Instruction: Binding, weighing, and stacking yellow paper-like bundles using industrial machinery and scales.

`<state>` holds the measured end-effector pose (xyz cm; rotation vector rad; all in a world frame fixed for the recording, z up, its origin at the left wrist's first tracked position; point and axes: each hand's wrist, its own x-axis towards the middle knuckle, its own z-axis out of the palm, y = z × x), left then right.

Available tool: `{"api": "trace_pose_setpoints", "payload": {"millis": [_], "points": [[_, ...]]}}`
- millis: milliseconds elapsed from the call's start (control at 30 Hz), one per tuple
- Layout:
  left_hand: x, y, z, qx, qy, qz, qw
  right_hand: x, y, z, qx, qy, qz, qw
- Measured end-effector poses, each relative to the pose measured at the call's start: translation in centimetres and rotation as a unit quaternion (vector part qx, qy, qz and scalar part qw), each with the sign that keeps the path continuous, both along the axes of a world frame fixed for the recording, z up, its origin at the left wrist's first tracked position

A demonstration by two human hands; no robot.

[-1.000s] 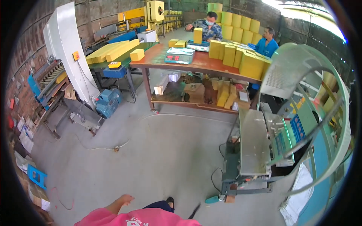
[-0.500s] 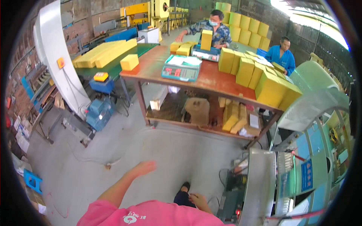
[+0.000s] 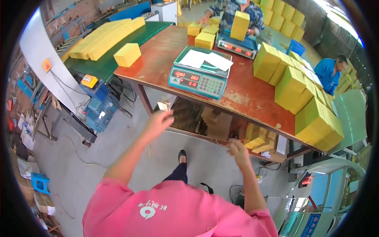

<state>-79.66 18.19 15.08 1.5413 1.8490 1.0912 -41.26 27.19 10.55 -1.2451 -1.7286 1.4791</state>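
Observation:
My left hand [image 3: 158, 123] is raised in front of the table's near edge, fingers stretched out and nothing in them. Farther right, below the same edge, my right hand [image 3: 239, 152] holds nothing, its fingers loosely bent and apart. Ahead of both on the red-brown table [image 3: 154, 59] stands a teal digital scale [image 3: 199, 75] with lit red digits. White sheets of paper [image 3: 203, 59] lie on its pan. A yellow block-shaped pack [image 3: 128, 55] sits at the table's left corner. Neither hand touches the table or anything on it.
Behind stands a second scale [image 3: 237, 45] bearing a yellow pack, with a co-worker in camouflage [image 3: 225, 17] beyond. Yellow packs [image 3: 292, 87] line the table's right side. Another person in blue [image 3: 327, 73] is at far right. Left are a green conveyor [image 3: 106, 59] and a blue motor [image 3: 98, 112].
I have come closer to the table and the teal scale. Both hands have risen and moved forward; the right one is now fully visible.

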Motion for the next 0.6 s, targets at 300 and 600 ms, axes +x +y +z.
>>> {"api": "trace_pose_setpoints", "payload": {"millis": [300,600], "points": [[-6.0,28.8,3.3,0.072,0.308,0.085,0.945,-14.3,22.1,9.3,0.147,-0.064,-0.140,0.977],[-4.3,35.1,2.8,0.018,0.344,0.098,0.934,-18.4,39.5,6.3,0.258,-0.176,-0.156,0.937]]}}
